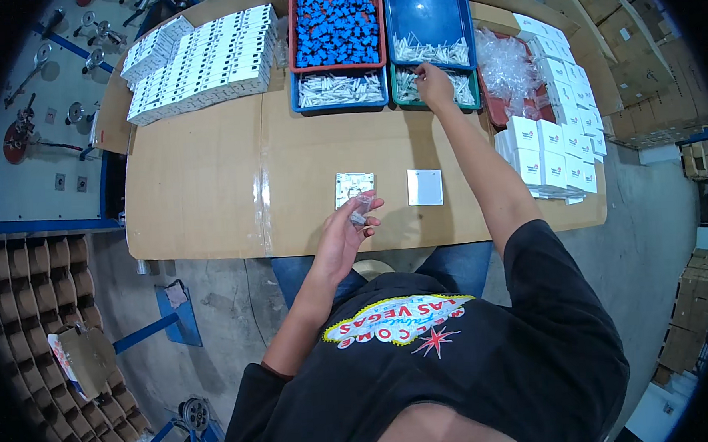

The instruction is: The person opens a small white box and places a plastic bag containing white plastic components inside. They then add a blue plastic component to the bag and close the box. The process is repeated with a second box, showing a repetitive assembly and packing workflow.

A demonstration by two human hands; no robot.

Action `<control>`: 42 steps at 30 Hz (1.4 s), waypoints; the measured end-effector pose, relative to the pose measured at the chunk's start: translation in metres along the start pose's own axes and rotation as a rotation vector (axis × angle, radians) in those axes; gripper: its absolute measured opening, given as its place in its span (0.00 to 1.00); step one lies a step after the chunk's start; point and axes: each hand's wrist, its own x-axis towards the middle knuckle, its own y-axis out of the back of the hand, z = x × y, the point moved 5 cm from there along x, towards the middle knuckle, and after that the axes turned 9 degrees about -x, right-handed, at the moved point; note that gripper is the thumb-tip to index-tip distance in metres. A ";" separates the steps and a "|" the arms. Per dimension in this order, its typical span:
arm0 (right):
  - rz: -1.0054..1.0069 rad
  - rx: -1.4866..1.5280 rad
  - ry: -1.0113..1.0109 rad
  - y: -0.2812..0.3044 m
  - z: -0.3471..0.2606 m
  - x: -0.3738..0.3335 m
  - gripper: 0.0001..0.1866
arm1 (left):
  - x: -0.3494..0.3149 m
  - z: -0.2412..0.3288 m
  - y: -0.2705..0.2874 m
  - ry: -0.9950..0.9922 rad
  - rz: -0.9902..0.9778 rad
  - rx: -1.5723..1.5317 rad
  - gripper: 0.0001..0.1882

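Note:
My left hand [346, 231] is raised over the near table edge and pinches a small clear plastic bag [361, 209]. Just beyond it a square switch part lies back side up [354, 188], and a white square plate [424, 187] lies to its right. My right hand [433, 84] reaches far across the table into a green tray [396, 100] of small white packets, fingers closed among them; whether it grips one I cannot tell.
A red tray of blue parts [337, 26], a blue tray [427, 13] and another blue tray of white packets [339, 90] stand at the far edge. Stacked white boxes [201, 61] lie far left, more white boxes [558, 138] on the right, clear bags [506, 61] beside them.

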 end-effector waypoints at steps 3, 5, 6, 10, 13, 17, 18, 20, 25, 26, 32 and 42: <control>0.100 0.204 -0.072 0.016 0.014 0.004 0.13 | 0.002 0.002 -0.002 0.000 0.004 -0.002 0.27; 0.182 0.338 -0.134 0.030 0.024 0.008 0.14 | 0.004 0.002 -0.003 0.000 -0.009 -0.022 0.27; 0.193 0.415 -0.182 0.035 0.029 0.009 0.17 | 0.005 0.002 -0.003 -0.001 -0.015 -0.033 0.27; 0.077 0.889 -0.184 0.063 0.011 -0.019 0.14 | 0.007 0.003 -0.002 -0.020 -0.018 -0.091 0.28; 0.003 0.956 -0.173 0.099 -0.012 -0.060 0.12 | 0.009 0.000 -0.004 -0.025 -0.029 -0.140 0.28; -0.134 0.937 -0.097 0.140 -0.065 -0.137 0.09 | 0.011 -0.006 -0.002 -0.040 -0.061 -0.175 0.27; -0.182 0.957 -0.085 0.145 -0.079 -0.158 0.09 | 0.009 -0.004 -0.005 -0.043 -0.057 -0.163 0.27; -0.260 0.987 -0.061 0.153 -0.105 -0.195 0.08 | 0.009 -0.005 -0.005 -0.042 -0.091 -0.163 0.27; -0.294 0.945 0.009 0.146 -0.136 -0.234 0.07 | 0.004 -0.002 -0.015 -0.033 -0.071 -0.152 0.26; -0.332 0.956 0.006 0.144 -0.141 -0.238 0.07 | 0.004 -0.001 -0.016 -0.031 -0.071 -0.155 0.25; -0.378 0.811 0.160 0.140 -0.154 -0.245 0.07 | 0.004 -0.003 -0.010 -0.048 -0.066 -0.201 0.22; -0.561 0.630 0.546 0.153 -0.154 -0.235 0.07 | 0.001 0.004 -0.010 -0.079 -0.026 -0.036 0.22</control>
